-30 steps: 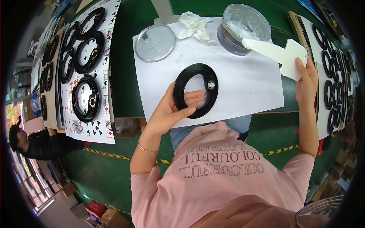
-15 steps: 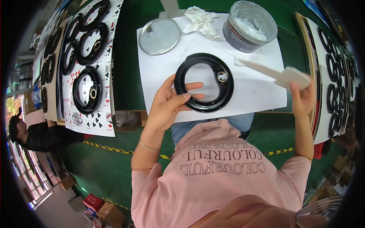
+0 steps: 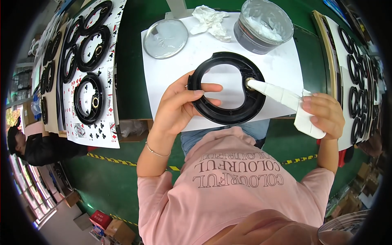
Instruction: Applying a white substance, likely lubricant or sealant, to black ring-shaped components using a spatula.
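Observation:
My left hand (image 3: 179, 102) grips a black plastic ring (image 3: 222, 115) by its left side, the thumb on top and fingers reaching through the opening. On the ring's right side is a small round metal-edged hole (image 3: 248, 80). In my right hand (image 3: 325, 114) is a white spatula (image 3: 281, 95), held by its wide end. Its narrow tip touches the ring at that hole, covering part of it. Beyond the ring stands an open tub (image 3: 261, 30) of whitish grease. A round translucent lid (image 3: 165, 38) and a crumpled white tissue (image 3: 209, 22) lie left of the tub.
White paper (image 3: 163, 73) covers the green bench under the work. At left, more black rings (image 3: 89, 98) lie on a sheet printed with playing cards (image 3: 98, 136). Another board (image 3: 345, 92) at right carries several rings. A person in black (image 3: 45, 147) is at far left.
The spatula has swung down and its tip has come onto the ring's small hole, where a white dab showed before. My left hand has tilted the ring and shifted it slightly right.

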### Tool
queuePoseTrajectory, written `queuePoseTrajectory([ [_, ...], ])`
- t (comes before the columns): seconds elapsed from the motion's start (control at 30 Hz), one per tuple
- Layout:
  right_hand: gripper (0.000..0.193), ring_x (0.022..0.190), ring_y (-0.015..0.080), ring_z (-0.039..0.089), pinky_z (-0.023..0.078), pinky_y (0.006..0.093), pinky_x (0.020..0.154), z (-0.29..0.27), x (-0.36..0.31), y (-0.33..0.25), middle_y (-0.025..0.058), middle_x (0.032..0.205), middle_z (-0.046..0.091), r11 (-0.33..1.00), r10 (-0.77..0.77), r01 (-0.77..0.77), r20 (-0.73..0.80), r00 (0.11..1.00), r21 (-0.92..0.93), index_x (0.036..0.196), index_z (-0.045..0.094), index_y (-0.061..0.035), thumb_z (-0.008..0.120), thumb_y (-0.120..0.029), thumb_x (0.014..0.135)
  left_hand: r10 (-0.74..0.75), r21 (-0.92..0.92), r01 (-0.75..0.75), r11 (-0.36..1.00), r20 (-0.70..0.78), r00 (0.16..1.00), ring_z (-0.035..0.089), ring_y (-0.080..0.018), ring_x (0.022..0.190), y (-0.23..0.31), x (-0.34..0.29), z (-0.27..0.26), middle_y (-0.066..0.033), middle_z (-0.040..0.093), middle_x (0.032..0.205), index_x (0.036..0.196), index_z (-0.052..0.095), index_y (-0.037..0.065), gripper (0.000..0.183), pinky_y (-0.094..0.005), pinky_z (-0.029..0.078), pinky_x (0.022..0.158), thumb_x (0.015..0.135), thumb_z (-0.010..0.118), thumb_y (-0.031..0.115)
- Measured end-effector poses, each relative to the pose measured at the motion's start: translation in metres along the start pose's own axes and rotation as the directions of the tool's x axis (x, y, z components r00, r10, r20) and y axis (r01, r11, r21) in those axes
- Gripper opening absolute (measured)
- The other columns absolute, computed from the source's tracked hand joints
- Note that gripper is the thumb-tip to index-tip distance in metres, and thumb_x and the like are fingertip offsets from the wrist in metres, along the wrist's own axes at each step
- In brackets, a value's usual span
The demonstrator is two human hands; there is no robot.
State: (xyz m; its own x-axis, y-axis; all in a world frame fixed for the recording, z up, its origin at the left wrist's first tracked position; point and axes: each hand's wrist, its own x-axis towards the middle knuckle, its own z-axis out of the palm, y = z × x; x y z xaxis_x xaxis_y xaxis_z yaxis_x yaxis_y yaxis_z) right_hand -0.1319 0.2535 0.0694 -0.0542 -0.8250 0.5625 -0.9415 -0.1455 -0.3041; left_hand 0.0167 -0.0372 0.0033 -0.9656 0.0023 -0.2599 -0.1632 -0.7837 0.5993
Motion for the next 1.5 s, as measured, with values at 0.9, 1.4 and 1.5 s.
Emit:
queuePoseTrajectory([
  [0.9,0.014,0.088,0.0283,0.061,0.048,0.0343,0.080,-0.002,-0.011,0.021,0.0191,0.095,0.062,0.900,0.416,-0.431,-0.416,0.808,0.062,0.096,0.057,0.0055,0.048,0.002,0.085,0.076,0.071,-0.078,0.994,0.032,0.997,0.062,-0.0338,0.083,-0.001,-0.003,0.001,-0.0257,0.056,0.100,0.124,0.030,-0.006,0.049,-0.0392,0.056,0.067,0.078,0.046,-0.004],
  [1.4,0.020,0.084,0.0296,0.063,0.051,0.0339,0.073,-0.011,-0.009,0.011,0.0174,0.090,0.063,0.810,0.157,-0.092,0.064,0.985,-0.579,0.088,0.061,0.0044,0.051,0.006,0.071,0.177,0.122,-0.171,0.978,-0.035,0.984,0.062,-0.0334,0.081,-0.010,0.007,0.004,-0.0137,0.057,0.071,0.106,0.037,0.005,0.017,-0.0383,0.053,0.072,0.090,0.040,0.012],
  [1.5,0.024,0.089,0.0371,0.060,0.048,0.0389,0.079,-0.019,-0.025,0.007,0.0237,0.098,0.060,0.874,0.282,-0.346,-0.223,0.933,-0.342,0.097,0.058,0.0085,0.043,0.009,0.078,0.234,0.330,-0.221,0.918,-0.001,0.972,0.062,-0.0336,0.081,-0.015,0.012,0.006,-0.0139,0.058,0.070,0.104,0.036,0.007,0.015,-0.0387,0.051,0.074,0.091,0.040,0.013],
])
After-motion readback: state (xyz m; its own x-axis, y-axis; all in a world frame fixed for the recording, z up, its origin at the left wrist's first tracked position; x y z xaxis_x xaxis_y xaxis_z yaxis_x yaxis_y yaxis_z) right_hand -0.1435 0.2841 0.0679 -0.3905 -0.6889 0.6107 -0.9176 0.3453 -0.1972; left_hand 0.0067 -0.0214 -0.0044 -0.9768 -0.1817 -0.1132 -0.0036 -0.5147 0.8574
